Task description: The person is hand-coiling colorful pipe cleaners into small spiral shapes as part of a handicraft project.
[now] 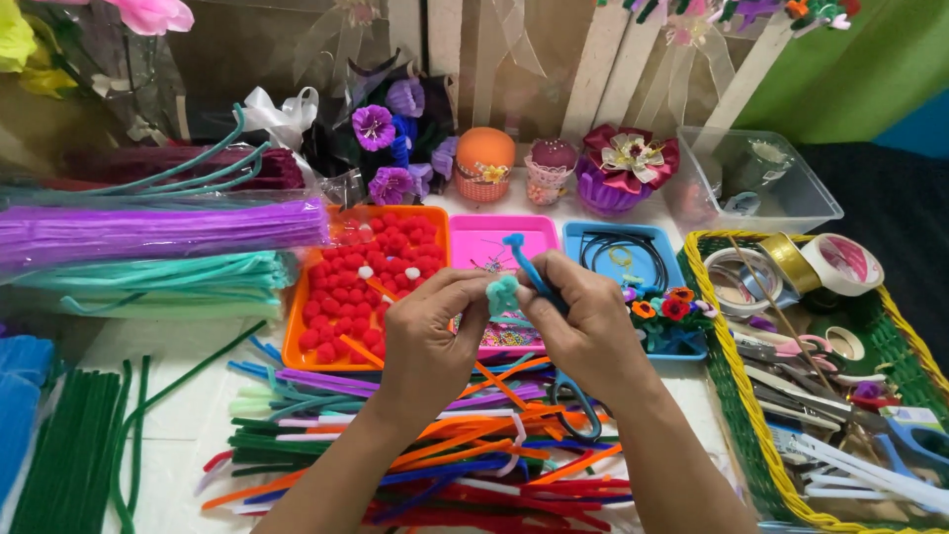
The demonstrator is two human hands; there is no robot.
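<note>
Head view: left hand (430, 331) pinches the mint pompom (502, 294); right hand (585, 331) grips the blue pipe cleaner (526, 265), above the pink tray (473, 237) at mid-table. Advisably wrap tight, pompom steady.

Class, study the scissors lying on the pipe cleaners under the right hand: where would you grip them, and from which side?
Probably by the blue finger loops, coming from the near side. The scissors lie handles toward the person, blades hidden beneath the right hand.
</note>
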